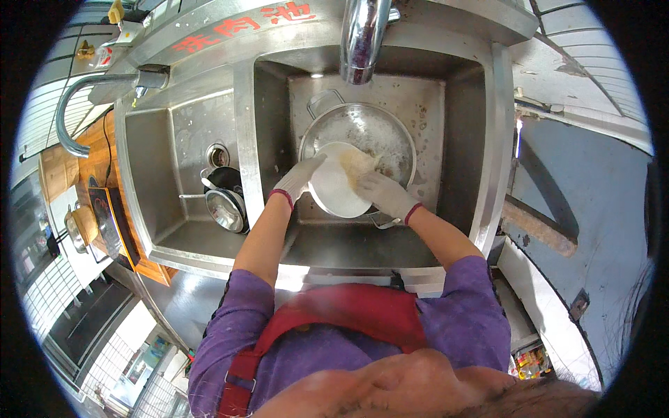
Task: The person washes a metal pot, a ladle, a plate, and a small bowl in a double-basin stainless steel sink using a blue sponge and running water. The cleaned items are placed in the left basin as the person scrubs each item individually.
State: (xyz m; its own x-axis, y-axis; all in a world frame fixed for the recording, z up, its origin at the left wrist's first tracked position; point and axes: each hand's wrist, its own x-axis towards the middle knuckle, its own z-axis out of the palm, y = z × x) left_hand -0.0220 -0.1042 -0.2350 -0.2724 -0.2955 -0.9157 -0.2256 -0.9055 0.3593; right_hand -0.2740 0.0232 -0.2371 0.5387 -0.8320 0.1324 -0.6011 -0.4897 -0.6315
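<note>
My left hand (302, 180), in a whitish knit glove with a red cuff, grips the left edge of a white round plate (333, 190). A tan scrubbing pad or cloth (351, 163) lies against the plate's surface. My right hand (385, 194), gloved the same way, presses on it from the right; its fingertips are partly hidden. Beneath the plate a wide two-handled metal pan (315, 137) holds cloudy, foamy water. That pan stands in the large stainless-steel sink basin (464, 151).
A thick chrome faucet (360, 47) reaches over the basin from the far side. Left of the divider (247, 130), a smaller basin (149, 172) holds stacked pots (226, 209) near its drain (217, 155). A curved faucet (67, 112) and an induction cooktop (110, 222) are further left.
</note>
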